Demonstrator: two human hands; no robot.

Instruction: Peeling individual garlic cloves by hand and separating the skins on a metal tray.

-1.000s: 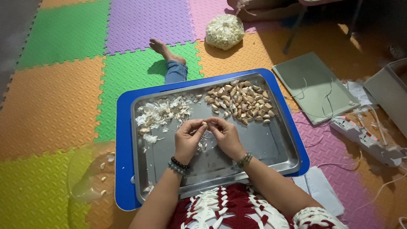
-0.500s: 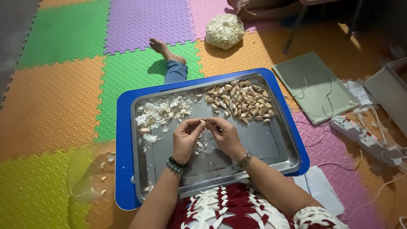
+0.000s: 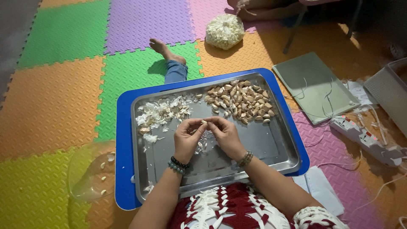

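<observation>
- While both hands meet over the steel tray point(image 3: 280, 146), the left hand point(image 3: 186, 138) and right hand point(image 3: 224, 133) pinch one garlic clove point(image 3: 204, 122), grip narrow, peeling it seemingly.
- Next calls for stripping skin cleanly, I judge.
- Unpeeled cloves point(image 3: 239, 101) far right; skins point(image 3: 161, 112) far left.
- A clear round bag point(image 3: 224, 30) of pale cloves sits far off.

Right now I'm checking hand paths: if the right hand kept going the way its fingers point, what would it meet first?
The right hand points leftward, so it would meet the left hand first; their fingertips already pinch the same garlic clove.
</observation>
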